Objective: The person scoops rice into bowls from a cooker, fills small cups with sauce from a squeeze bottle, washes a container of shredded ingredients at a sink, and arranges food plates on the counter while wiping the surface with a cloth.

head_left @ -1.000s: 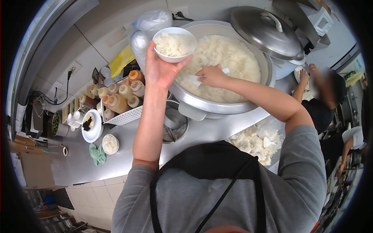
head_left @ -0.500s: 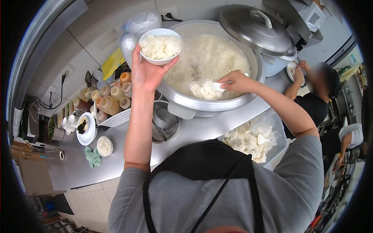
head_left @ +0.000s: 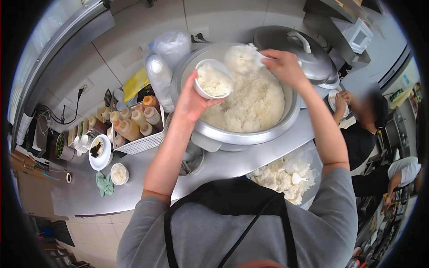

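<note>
My left hand (head_left: 193,103) is closed round a white bowl (head_left: 206,94), which tilts to the right over the near left side of a big rice cooker (head_left: 250,137). Cooked rice (head_left: 213,81) partly fills the bowl. With my right hand (head_left: 286,67) I grip a white rice paddle (head_left: 260,58), its far end loaded with a clump of rice (head_left: 241,59). The paddle is raised above the cooker, to the right of and slightly beyond the bowl. Loose rice (head_left: 252,105) lies inside the cooker below both hands.
Left of the cooker stands a white basket (head_left: 142,144) of sauce bottles. A bowl of rice (head_left: 119,173), a green cloth (head_left: 104,184) and a white plate (head_left: 102,160) are farther left. A tub of rice (head_left: 286,178) sits near my body. A co-worker (head_left: 362,129) stands at right.
My right hand has lifted the paddle with rice up and away from the cooker's near side. My left hand has brought the bowl right and lower, now tilted.
</note>
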Tool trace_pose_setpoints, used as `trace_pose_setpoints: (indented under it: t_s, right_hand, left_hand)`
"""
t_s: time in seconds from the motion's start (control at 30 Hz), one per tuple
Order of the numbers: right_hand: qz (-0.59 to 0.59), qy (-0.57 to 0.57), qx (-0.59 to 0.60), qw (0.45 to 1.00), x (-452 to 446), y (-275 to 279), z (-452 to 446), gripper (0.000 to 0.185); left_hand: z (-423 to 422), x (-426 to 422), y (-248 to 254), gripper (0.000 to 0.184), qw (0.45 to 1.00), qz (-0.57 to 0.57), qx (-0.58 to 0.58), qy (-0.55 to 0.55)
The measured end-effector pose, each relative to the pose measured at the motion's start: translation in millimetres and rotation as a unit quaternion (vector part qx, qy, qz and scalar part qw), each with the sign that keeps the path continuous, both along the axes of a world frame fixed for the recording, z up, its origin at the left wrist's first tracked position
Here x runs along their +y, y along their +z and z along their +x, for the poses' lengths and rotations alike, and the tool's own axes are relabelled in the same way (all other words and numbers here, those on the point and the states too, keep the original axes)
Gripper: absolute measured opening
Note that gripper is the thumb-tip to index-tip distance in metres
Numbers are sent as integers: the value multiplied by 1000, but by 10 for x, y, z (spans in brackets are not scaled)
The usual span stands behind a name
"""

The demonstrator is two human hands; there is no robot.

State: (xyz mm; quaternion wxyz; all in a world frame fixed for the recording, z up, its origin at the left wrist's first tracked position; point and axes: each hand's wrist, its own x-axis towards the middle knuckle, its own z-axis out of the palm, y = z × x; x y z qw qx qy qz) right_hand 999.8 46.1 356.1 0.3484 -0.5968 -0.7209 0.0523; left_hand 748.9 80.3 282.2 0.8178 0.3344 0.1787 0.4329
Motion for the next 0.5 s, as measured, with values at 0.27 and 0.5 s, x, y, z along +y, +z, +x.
trace_pose_setpoints:
  t_s: [0.27,0.5]
  right_hand:
    - [206,-15,-283,937,-36,-333,-572,19]
    - [132,12,-205,970,-160,86,-522,35]
  left_hand:
    - [205,-3,-129,57,993,-52,-104,-23]
    - [181,-36,-135,58,972,-104,-206,-49]
